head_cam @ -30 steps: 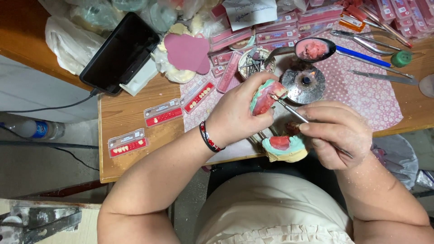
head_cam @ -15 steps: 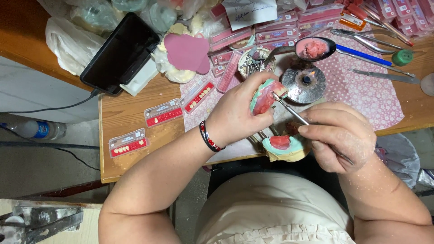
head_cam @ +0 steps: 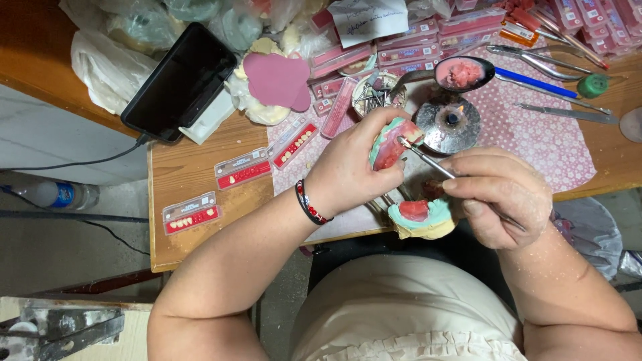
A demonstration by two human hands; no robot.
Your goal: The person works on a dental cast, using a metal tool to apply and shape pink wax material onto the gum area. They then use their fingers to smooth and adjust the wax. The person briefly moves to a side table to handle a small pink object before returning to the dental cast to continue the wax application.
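Observation:
My left hand [head_cam: 354,170] grips a dental model [head_cam: 391,142] with red wax and a teal base, held up over the table edge. A thin metal wax tool [head_cam: 428,160] sits in my right hand [head_cam: 501,194], its tip touching the top of that model. A second model [head_cam: 421,217], teal with red wax on a cream base, rests at the table edge just below both hands. Behind them a small metal burner [head_cam: 449,124] shows a tiny flame, and a spoon [head_cam: 463,72] holds pink wax.
Strips of artificial teeth [head_cam: 243,169] [head_cam: 191,213] lie on the wooden table [head_cam: 194,164] to the left. A black phone [head_cam: 179,83] leans at back left beside plastic bags. Pink tooth boxes [head_cam: 408,47], pliers and metal instruments [head_cam: 555,110] crowd the back and right. A pink patterned cloth [head_cam: 535,140] covers the right.
Both hands hold nearly the same pose; the tool tip has shifted slightly on the held model.

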